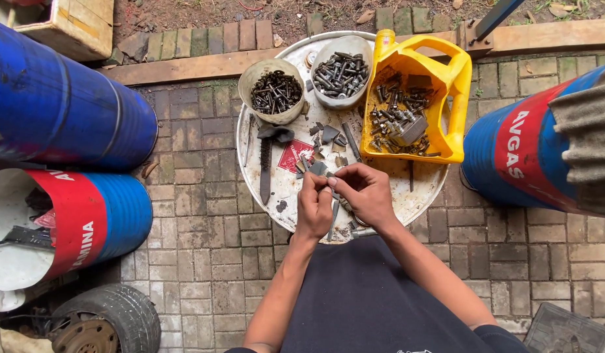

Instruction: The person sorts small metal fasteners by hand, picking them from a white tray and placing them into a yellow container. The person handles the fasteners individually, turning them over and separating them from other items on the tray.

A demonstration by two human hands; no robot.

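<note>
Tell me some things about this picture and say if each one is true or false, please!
1. Both hands, the left hand and the right hand, meet over the round white tray. True.
2. The yellow cut-open jug is full of water. False: it holds metal bolts and parts.
3. Two round tubs of bolts stand at the far side of the tray. True.
4. The drums beside the tray are green. False: the drums are blue, some with red bands.
5. A tyre lies on the paving at the lower left. True.
</note>
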